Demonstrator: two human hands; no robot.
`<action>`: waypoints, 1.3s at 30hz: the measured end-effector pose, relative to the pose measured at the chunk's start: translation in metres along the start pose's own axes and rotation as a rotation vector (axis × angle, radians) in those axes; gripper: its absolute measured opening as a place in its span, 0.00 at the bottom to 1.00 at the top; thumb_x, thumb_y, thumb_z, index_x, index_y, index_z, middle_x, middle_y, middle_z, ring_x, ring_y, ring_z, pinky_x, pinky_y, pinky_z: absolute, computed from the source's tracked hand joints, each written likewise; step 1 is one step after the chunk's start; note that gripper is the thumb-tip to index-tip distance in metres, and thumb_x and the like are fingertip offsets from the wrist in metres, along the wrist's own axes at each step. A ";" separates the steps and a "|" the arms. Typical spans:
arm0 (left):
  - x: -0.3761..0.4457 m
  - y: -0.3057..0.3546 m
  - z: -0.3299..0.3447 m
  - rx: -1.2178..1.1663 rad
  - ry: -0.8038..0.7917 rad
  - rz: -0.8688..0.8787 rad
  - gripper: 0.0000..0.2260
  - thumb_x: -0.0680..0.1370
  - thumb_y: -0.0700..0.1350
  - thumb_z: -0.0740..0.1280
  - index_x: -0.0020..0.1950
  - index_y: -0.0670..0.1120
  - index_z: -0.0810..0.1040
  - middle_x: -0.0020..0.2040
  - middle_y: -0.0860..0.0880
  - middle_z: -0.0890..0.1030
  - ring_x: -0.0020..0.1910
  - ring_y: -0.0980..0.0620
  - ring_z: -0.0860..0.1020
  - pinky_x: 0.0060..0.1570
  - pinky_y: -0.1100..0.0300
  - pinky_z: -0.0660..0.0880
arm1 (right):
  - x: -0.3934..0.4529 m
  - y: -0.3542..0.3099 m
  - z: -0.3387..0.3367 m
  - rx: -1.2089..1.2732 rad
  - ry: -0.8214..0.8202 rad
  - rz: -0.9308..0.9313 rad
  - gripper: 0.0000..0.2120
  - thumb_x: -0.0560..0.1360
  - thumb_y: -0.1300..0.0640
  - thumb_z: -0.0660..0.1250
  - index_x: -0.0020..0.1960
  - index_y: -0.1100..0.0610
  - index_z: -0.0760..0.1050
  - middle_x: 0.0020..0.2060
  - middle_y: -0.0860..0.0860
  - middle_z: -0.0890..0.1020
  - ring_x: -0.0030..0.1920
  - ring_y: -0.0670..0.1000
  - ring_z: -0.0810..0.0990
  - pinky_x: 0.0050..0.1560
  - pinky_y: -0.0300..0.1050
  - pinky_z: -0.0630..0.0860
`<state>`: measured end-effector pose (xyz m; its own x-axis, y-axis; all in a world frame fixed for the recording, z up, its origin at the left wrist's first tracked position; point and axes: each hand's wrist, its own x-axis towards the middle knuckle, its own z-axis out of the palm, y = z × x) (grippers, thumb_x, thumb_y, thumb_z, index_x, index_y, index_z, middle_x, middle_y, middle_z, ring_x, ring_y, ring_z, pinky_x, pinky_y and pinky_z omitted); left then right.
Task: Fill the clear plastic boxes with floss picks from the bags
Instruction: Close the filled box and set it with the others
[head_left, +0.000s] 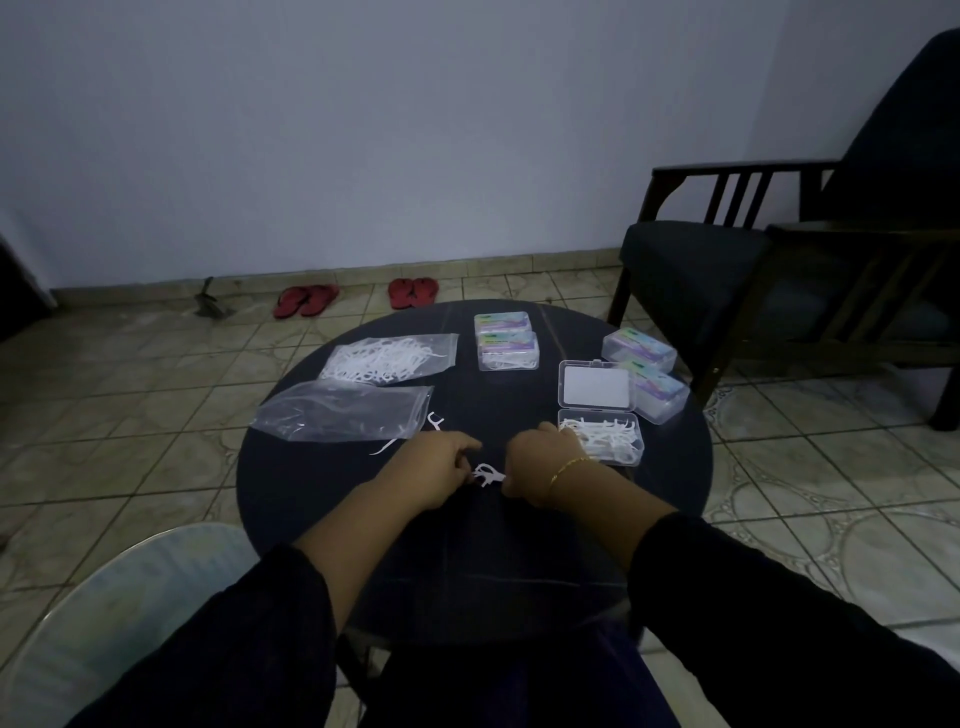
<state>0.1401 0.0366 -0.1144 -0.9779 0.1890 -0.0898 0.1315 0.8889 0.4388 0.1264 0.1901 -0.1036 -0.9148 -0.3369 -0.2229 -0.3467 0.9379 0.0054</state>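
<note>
A small bunch of floss picks (487, 475) is pinched between the left hand (441, 465) and right hand (540, 462) over the table (311, 499). Looks like it's mid-gather, so next they'd be dropped into the open box (602, 441) just beside, already part filled

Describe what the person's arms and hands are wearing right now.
Both arms wear dark, near-black long sleeves pushed up to mid-forearm, the forearms below bare. The right hand has a thin gold chain bracelet at the wrist. The left hand shows no jewellery or gloves.
</note>
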 end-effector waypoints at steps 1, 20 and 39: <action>-0.001 0.000 0.002 -0.029 0.013 -0.004 0.20 0.76 0.37 0.65 0.68 0.49 0.73 0.46 0.53 0.82 0.43 0.58 0.77 0.44 0.66 0.71 | -0.001 0.000 0.000 0.008 -0.001 0.010 0.18 0.75 0.47 0.64 0.61 0.56 0.73 0.61 0.54 0.76 0.65 0.57 0.67 0.63 0.52 0.64; -0.003 0.015 -0.012 0.210 -0.164 0.004 0.15 0.73 0.43 0.67 0.60 0.51 0.76 0.51 0.54 0.81 0.51 0.54 0.78 0.52 0.59 0.74 | -0.027 0.041 -0.030 -0.172 0.082 -0.047 0.17 0.75 0.43 0.64 0.54 0.56 0.76 0.52 0.54 0.78 0.57 0.54 0.73 0.59 0.50 0.68; 0.049 0.103 0.001 0.020 0.120 0.392 0.12 0.79 0.40 0.63 0.61 0.45 0.80 0.56 0.45 0.78 0.55 0.48 0.76 0.51 0.68 0.65 | -0.024 0.128 -0.028 0.056 0.260 0.194 0.15 0.77 0.44 0.61 0.59 0.47 0.77 0.59 0.52 0.74 0.62 0.54 0.67 0.62 0.53 0.64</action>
<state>0.1058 0.1382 -0.0745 -0.8649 0.4659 0.1866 0.5000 0.7675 0.4012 0.0986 0.3161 -0.0701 -0.9874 -0.1545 0.0338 -0.1556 0.9873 -0.0318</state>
